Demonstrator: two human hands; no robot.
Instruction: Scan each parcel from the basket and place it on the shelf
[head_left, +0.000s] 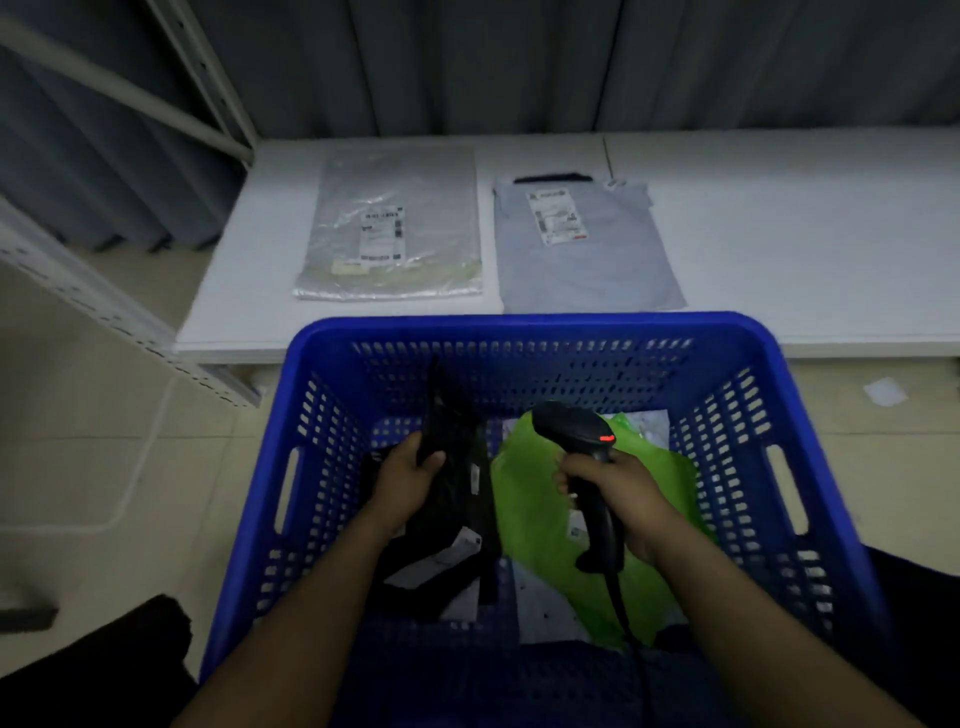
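A blue perforated basket (332, 415) stands in front of me. Inside it my left hand (408, 475) grips a black parcel (457, 499) by its upper edge, lifting that end. My right hand (613, 491) holds a black barcode scanner (576, 428) by the handle, its red light lit, above a green parcel (535, 514). A pale parcel lies under the green one. On the white shelf surface (779, 249) beyond the basket lie a clear-silver parcel (395, 228) and a grey parcel (587, 249), both label up.
A grey metal rack frame (104, 291) stands at the left. A dark curtain hangs behind the shelf surface. The scanner's cable (623, 618) runs down toward me. A scrap of paper (883, 392) lies on the tiled floor at the right.
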